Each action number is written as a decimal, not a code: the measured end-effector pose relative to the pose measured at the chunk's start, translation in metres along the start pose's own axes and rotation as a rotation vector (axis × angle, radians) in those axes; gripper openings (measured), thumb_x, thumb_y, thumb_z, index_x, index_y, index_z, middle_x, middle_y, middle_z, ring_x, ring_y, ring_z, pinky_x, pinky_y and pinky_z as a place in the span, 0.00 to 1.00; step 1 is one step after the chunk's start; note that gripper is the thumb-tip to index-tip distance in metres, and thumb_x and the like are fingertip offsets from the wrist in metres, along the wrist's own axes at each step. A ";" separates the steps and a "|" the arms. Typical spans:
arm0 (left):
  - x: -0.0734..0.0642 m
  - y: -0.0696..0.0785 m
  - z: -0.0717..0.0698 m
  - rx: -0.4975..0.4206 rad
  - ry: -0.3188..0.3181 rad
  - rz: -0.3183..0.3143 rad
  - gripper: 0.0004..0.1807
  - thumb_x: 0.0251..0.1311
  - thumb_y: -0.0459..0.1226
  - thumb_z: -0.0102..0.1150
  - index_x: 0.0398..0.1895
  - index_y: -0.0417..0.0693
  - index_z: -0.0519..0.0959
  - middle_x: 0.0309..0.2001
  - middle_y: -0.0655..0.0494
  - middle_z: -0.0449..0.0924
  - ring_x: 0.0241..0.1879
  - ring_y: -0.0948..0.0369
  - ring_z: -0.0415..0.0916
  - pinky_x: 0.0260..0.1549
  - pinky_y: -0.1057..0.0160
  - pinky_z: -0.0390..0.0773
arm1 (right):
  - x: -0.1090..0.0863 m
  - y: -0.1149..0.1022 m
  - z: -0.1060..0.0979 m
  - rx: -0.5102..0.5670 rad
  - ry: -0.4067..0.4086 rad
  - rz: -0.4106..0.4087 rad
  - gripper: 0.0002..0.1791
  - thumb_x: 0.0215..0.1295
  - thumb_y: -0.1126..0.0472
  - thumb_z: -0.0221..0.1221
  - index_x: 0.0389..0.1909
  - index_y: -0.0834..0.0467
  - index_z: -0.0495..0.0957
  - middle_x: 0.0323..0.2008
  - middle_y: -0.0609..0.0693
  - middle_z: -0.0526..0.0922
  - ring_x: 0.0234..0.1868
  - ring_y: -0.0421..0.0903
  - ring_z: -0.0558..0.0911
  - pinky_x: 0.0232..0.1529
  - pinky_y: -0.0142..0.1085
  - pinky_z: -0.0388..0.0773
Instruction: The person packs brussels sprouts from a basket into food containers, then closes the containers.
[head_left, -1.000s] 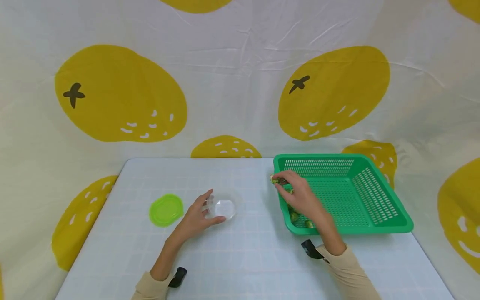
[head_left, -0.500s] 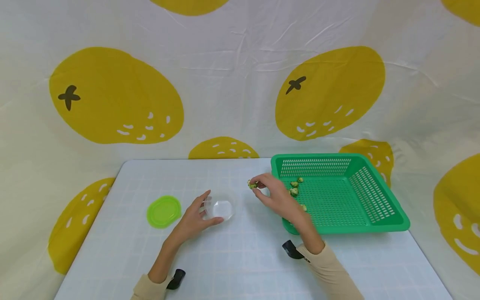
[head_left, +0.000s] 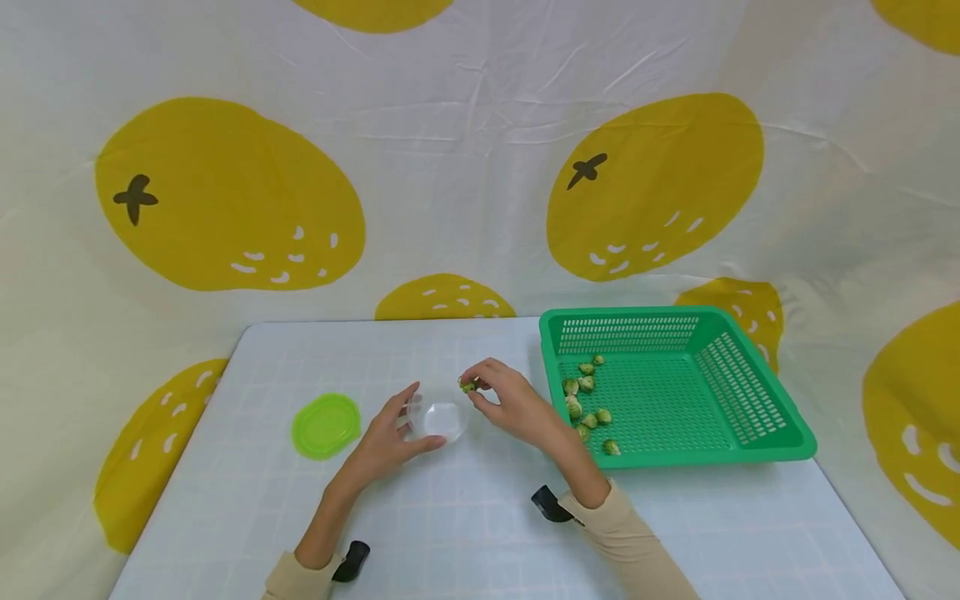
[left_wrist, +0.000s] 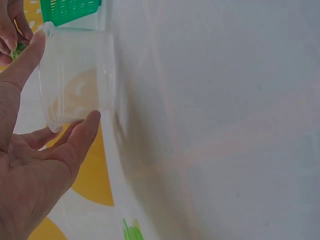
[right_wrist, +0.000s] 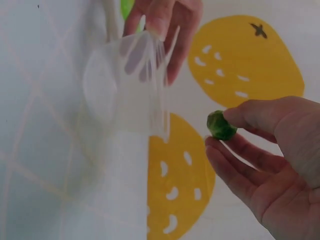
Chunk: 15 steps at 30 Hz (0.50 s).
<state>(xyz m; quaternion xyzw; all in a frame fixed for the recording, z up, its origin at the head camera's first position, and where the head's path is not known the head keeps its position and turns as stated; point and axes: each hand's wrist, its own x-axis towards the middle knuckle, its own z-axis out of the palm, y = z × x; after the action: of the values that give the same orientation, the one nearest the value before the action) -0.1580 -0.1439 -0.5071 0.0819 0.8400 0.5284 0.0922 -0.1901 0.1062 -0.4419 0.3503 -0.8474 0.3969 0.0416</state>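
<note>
A clear plastic container (head_left: 441, 421) stands upright on the table. My left hand (head_left: 386, 435) holds it from the left, thumb and fingers spread around its side; in the left wrist view the container's (left_wrist: 77, 75) walls are see-through and nothing shows inside. My right hand (head_left: 512, 402) pinches a small Brussels sprout (right_wrist: 220, 125) between thumb and fingertips, just right of the container and above its rim. Several more Brussels sprouts (head_left: 587, 383) lie along the left side of a green basket (head_left: 678, 457).
A bright green lid (head_left: 326, 426) lies on the table left of my left hand. The basket takes up the right side of the white table (head_left: 450, 533). Behind the table hangs a white cloth (head_left: 465, 208) with yellow fruit prints.
My right hand has carried the Brussels sprout left from the basket's left rim to beside the container, uncovering the sprouts in the basket. My left hand stays at the container.
</note>
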 end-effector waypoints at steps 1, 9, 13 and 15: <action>0.000 0.000 0.000 -0.002 0.000 0.003 0.60 0.49 0.50 0.82 0.82 0.46 0.55 0.76 0.41 0.60 0.73 0.45 0.62 0.66 0.46 0.71 | 0.001 0.000 0.003 0.001 -0.008 -0.003 0.09 0.70 0.72 0.63 0.49 0.64 0.81 0.45 0.54 0.82 0.46 0.49 0.82 0.51 0.44 0.84; 0.000 -0.003 0.002 -0.026 -0.001 0.028 0.59 0.51 0.49 0.81 0.81 0.46 0.55 0.76 0.39 0.59 0.72 0.44 0.63 0.65 0.46 0.72 | 0.007 0.001 0.022 -0.010 -0.053 -0.027 0.09 0.69 0.72 0.63 0.48 0.65 0.81 0.45 0.55 0.82 0.47 0.50 0.83 0.52 0.37 0.83; -0.001 -0.002 0.001 -0.047 -0.007 0.043 0.59 0.52 0.48 0.81 0.81 0.44 0.54 0.77 0.39 0.57 0.73 0.44 0.62 0.65 0.46 0.71 | 0.008 0.002 0.030 -0.010 -0.073 -0.043 0.08 0.69 0.72 0.62 0.48 0.65 0.81 0.45 0.55 0.82 0.47 0.50 0.83 0.53 0.37 0.83; -0.001 -0.001 0.001 -0.050 -0.010 0.044 0.59 0.52 0.48 0.80 0.81 0.44 0.53 0.78 0.39 0.56 0.74 0.44 0.61 0.65 0.46 0.71 | 0.009 0.002 0.034 -0.010 -0.086 -0.047 0.08 0.70 0.72 0.62 0.48 0.65 0.80 0.45 0.55 0.82 0.47 0.50 0.83 0.53 0.38 0.83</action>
<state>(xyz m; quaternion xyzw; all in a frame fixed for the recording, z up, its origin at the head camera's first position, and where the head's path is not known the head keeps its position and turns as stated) -0.1564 -0.1442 -0.5086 0.1007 0.8240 0.5507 0.0867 -0.1910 0.0782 -0.4634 0.3868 -0.8419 0.3760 0.0163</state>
